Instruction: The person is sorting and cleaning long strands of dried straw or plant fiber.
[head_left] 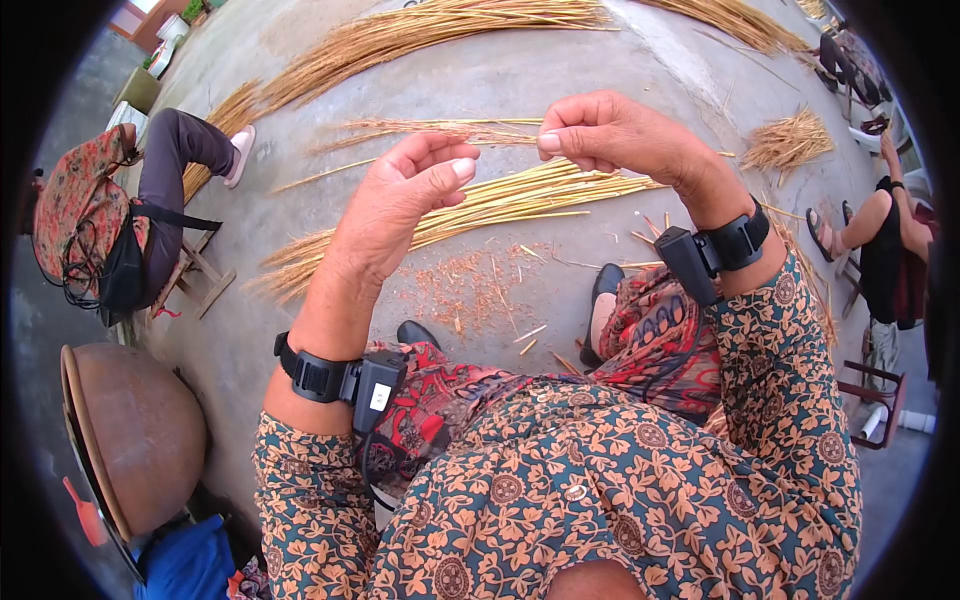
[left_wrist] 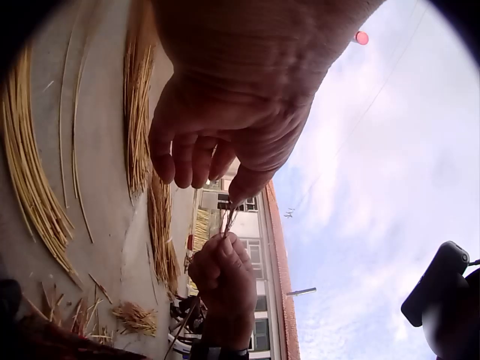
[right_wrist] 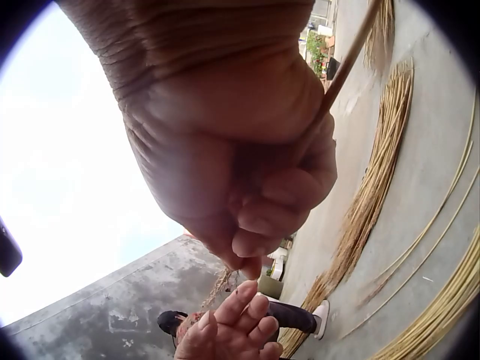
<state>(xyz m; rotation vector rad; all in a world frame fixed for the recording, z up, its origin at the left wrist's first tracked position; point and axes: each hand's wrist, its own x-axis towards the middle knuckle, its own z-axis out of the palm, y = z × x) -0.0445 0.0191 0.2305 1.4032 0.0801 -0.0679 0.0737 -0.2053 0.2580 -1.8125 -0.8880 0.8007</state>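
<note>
My right hand [head_left: 625, 140] is raised in front of me, its fingers curled round a thin straw stalk [right_wrist: 349, 67] that crosses the palm in the right wrist view. A wispy brown tip [left_wrist: 229, 219] sticks out past its thumb and forefinger. Facing it, my left hand [head_left: 415, 185] is held up with loosely bent fingers and the thumb apart from them. In the left wrist view the left thumb comes right at that tip. Below both hands, a bundle of yellow straw stalks [head_left: 540, 195] lies on the concrete ground, with a few loose stalks beyond it.
Reddish husks [head_left: 460, 290] litter the ground before my feet. Longer straw bundles [head_left: 420, 40] lie farther off, and a short pile [head_left: 790, 140] at the right. A person [head_left: 90, 215] sits at left, another [head_left: 890, 220] at right. A large brown pot [head_left: 150, 440] stands close by on the left.
</note>
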